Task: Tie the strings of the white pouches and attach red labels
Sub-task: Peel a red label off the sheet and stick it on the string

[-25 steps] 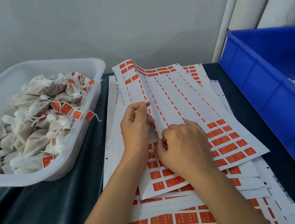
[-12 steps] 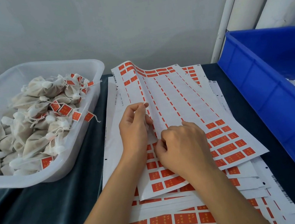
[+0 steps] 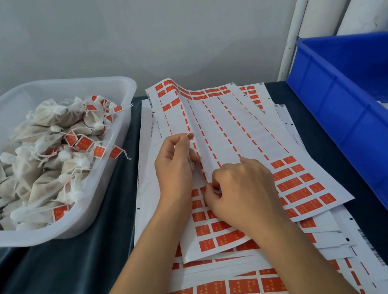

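Pinching a red label [image 3: 210,185], right hand [image 3: 243,193] curls over the sheet [image 3: 230,127].

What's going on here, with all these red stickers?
A person is working at a sheet of red labels lying on a stack of such sheets. The right hand picks at a label on it while the left hand steadies the sheet. Tied, labelled pouches fill the white tray beside it.
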